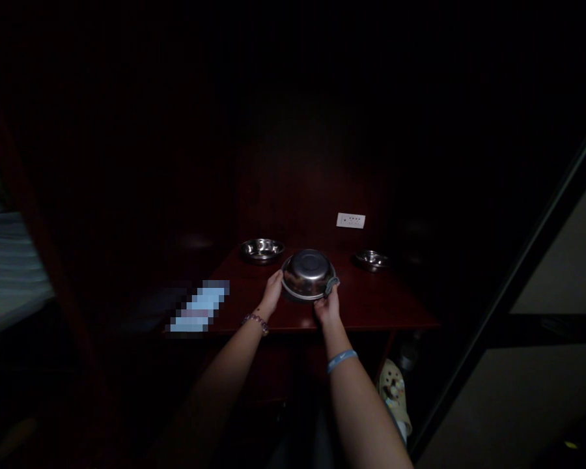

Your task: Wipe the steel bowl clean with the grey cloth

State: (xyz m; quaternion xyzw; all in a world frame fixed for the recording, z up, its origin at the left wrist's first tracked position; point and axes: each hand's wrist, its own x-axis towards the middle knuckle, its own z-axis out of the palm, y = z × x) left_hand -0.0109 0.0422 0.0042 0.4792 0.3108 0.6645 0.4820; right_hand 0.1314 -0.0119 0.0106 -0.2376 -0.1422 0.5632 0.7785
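Observation:
Both my hands hold a shiny metal bowl (310, 268) with its base turned up and toward me, above the dark red wooden desk top (361, 306). My left hand (272, 293) grips the rim on the left side. At the lower right of the rim, my right hand (329, 306) is closed round the bowl, with a small dark grey-green piece, perhaps a cloth (331, 284), between fingers and metal. Behind and left stands a second metal bowl (262, 250), open side up. A smaller metal bowl (372, 260) sits at the back right.
A white wall socket (351, 220) is on the back panel. At the desk's left front lies a pixelated bright rectangle (198, 309). A cream clog (394, 394) shows below the desk at right. Dark walls close in on the sides.

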